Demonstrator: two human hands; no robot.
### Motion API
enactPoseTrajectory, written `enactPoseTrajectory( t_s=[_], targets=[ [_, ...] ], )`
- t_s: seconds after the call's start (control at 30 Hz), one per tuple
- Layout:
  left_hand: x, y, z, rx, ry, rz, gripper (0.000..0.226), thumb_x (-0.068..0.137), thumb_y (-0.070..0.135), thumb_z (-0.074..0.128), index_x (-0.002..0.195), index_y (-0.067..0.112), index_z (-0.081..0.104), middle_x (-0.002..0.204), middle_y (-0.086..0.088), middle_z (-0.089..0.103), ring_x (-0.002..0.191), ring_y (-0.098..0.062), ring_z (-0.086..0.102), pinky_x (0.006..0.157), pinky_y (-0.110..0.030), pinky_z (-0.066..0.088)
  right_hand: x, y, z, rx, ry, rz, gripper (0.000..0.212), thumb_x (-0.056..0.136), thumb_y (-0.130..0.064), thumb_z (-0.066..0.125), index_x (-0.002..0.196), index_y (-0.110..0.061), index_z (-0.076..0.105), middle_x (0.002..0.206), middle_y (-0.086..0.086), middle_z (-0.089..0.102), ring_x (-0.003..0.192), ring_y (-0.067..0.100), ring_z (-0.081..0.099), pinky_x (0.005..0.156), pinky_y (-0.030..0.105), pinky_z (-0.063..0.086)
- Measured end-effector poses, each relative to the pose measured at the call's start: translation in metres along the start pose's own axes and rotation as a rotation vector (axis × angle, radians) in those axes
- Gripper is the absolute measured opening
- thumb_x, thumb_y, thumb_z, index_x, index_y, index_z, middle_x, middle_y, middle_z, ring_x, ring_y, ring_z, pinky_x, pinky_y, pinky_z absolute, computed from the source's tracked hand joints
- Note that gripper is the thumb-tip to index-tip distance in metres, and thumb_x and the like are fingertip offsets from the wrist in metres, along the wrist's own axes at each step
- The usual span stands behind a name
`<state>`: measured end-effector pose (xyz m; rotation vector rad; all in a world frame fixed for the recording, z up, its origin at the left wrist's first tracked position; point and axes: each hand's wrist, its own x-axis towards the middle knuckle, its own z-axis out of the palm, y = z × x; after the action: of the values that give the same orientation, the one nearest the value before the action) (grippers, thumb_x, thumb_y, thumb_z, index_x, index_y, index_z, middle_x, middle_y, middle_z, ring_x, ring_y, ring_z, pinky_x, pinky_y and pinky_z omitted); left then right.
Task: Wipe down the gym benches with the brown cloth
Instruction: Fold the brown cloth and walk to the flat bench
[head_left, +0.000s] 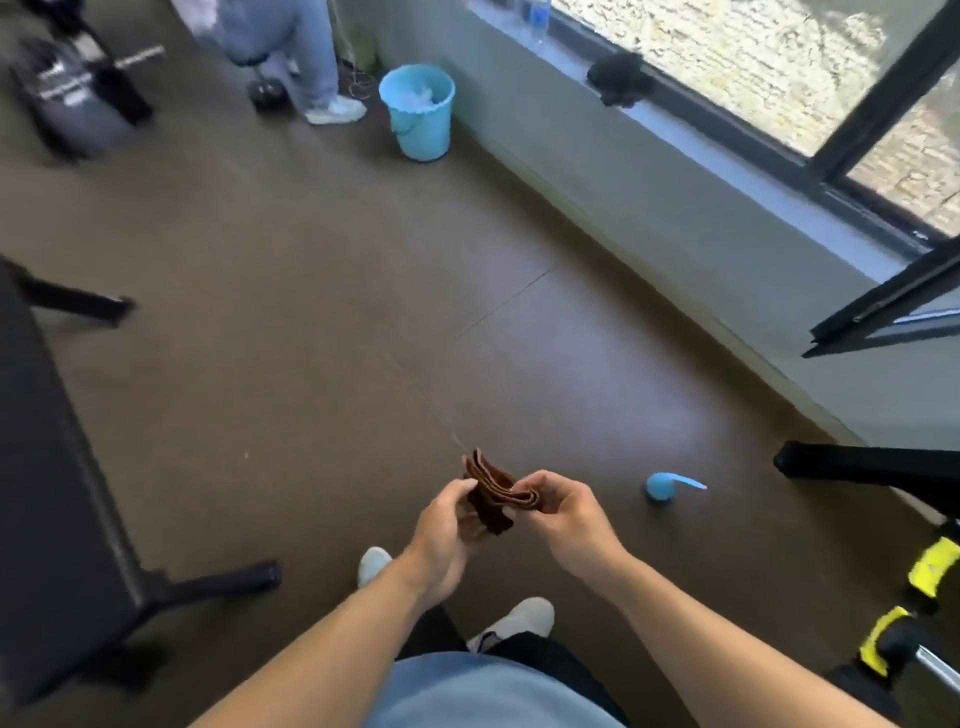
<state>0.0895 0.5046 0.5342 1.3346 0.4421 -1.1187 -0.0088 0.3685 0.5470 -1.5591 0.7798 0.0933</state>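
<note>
Cloth folded, no bench wiped right now
Left hand (447, 525) and right hand (563, 512) both pinch the cloth (493, 493) mid-air; bench (47, 467) sits left, untouched, so wiping's probably all ahead.

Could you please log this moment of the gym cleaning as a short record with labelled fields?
cloth: brown cloth, folded, held in the air in front of the person
left hand: left hand grips the cloth's left side
right hand: right hand pinches its folded edge
bench: black bench at the left edge, not touched
floor: brown floor; blue bucket by the wall, small blue object right of the hands
other person: legs near the bucket
wiping: not under way
</note>
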Motion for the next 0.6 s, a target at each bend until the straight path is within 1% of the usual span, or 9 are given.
enactPoseTrajectory(
  t_s=[0.03,0.1,0.17,0.23,0.33,0.4,0.5,0.57,0.6],
  targets=[
    [-0.008,0.002,-0.019,-0.062,0.049,-0.009,0.045,0.102,0.022,0.039,0.116,-0.006,0.072,0.095,-0.022,0.075,0.082,-0.029,0.072,0.094,-0.05,0.054,0.002,-0.004,0.018,-0.052,-0.055,-0.024,0.011,0.087,0.0,0.081,0.092,-0.008,0.074,0.075,-0.008,0.075,0.069,0.001,0.065,0.07,0.017,0.05],
    [-0.02,0.003,-0.061,-0.177,0.111,-0.03,0.049,0.099,0.022,0.033,0.102,-0.004,0.074,0.081,-0.018,0.075,0.067,-0.026,0.071,0.078,-0.043,0.055,0.002,-0.013,0.056,-0.134,-0.168,-0.064,0.014,0.086,0.003,0.08,0.088,-0.009,0.073,0.074,-0.011,0.075,0.071,0.0,0.065,0.073,0.016,0.05],
    [-0.031,0.002,-0.105,-0.277,0.169,-0.035,0.049,0.099,0.023,0.031,0.096,0.0,0.074,0.076,-0.016,0.075,0.062,-0.027,0.072,0.071,-0.041,0.056,0.001,-0.022,0.094,-0.207,-0.266,-0.1,0.021,0.087,0.004,0.079,0.084,-0.015,0.071,0.073,-0.012,0.074,0.071,-0.001,0.064,0.073,0.015,0.049],
    [-0.045,0.0,-0.148,-0.352,0.214,-0.023,0.045,0.102,0.029,0.038,0.103,0.003,0.075,0.085,-0.017,0.077,0.067,-0.029,0.073,0.072,-0.043,0.059,-0.001,-0.028,0.136,-0.297,-0.344,-0.123,0.025,0.087,0.002,0.079,0.082,-0.02,0.069,0.076,-0.008,0.074,0.073,0.003,0.065,0.074,0.02,0.05],
    [-0.07,-0.004,-0.207,-0.392,0.27,-0.042,0.041,0.095,0.043,0.065,0.111,0.006,0.074,0.105,-0.022,0.076,0.082,-0.034,0.073,0.082,-0.049,0.058,-0.008,-0.033,0.2,-0.431,-0.456,-0.164,0.02,0.089,-0.005,0.077,0.087,-0.023,0.07,0.087,-0.003,0.078,0.082,0.011,0.072,0.079,0.034,0.057],
    [-0.083,-0.009,-0.248,-0.412,0.308,-0.047,0.042,0.089,0.036,0.075,0.115,0.003,0.072,0.112,-0.024,0.075,0.093,-0.036,0.072,0.08,-0.049,0.06,-0.017,-0.037,0.249,-0.512,-0.533,-0.205,0.022,0.089,-0.007,0.076,0.091,-0.029,0.069,0.093,-0.008,0.077,0.089,0.011,0.074,0.083,0.037,0.06],
    [-0.097,-0.016,-0.308,-0.452,0.408,-0.023,0.024,0.094,0.018,0.072,0.115,0.006,0.071,0.113,-0.023,0.074,0.102,-0.037,0.07,0.082,-0.049,0.061,-0.036,-0.038,0.319,-0.551,-0.577,-0.208,0.031,0.087,-0.008,0.077,0.09,-0.038,0.07,0.094,-0.013,0.077,0.09,0.009,0.074,0.085,0.037,0.061],
    [-0.113,-0.02,-0.355,-0.481,0.492,0.001,0.022,0.096,0.018,0.07,0.116,0.01,0.073,0.11,-0.017,0.075,0.101,-0.036,0.071,0.075,-0.044,0.06,-0.053,-0.038,0.371,-0.547,-0.613,-0.177,0.023,0.087,-0.02,0.082,0.092,-0.04,0.073,0.096,-0.013,0.078,0.09,0.007,0.074,0.086,0.035,0.061],
    [-0.121,-0.018,-0.368,-0.476,0.513,0.012,0.022,0.096,0.02,0.07,0.117,0.012,0.075,0.108,-0.014,0.076,0.101,-0.034,0.072,0.076,-0.042,0.061,-0.059,-0.038,0.387,-0.532,-0.625,-0.156,0.014,0.087,-0.03,0.083,0.095,-0.039,0.074,0.096,-0.013,0.077,0.09,0.007,0.073,0.085,0.031,0.061]
  ],
)
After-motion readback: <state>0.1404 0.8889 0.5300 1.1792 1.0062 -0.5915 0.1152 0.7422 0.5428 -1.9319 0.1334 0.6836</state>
